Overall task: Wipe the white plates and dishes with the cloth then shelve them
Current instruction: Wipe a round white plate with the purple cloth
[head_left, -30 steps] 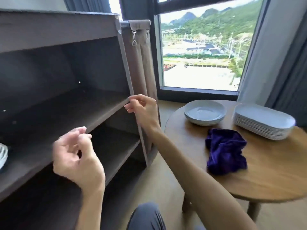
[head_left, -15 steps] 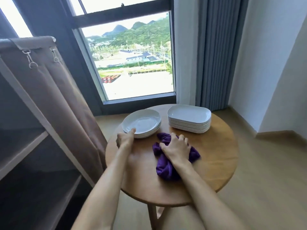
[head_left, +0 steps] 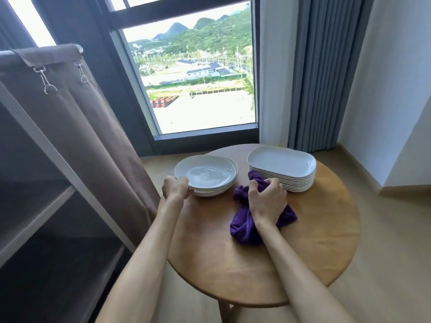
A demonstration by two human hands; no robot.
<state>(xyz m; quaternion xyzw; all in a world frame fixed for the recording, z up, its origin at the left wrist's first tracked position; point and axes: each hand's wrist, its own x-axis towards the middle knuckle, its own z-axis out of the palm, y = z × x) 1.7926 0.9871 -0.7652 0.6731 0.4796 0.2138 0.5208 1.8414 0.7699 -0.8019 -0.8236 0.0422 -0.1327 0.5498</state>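
Left hand (head_left: 175, 188) gripped near rim of top round plate (head_left: 205, 172); right hand (head_left: 267, 198) clutched purple cloth (head_left: 247, 226), just right of stack, centre frame.

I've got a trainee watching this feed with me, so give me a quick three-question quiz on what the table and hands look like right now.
1. True or false: the right hand grips the purple cloth on the round wooden table.
2. Which stack does the left hand hold by the rim? A) the round plates B) the oblong dishes C) neither
3. Fill in: seen from the head camera, the shelf unit stands to the ____ of the table.

Key: 1 true; 2 A, the top round plate sits a little askew on its stack; 3 left.
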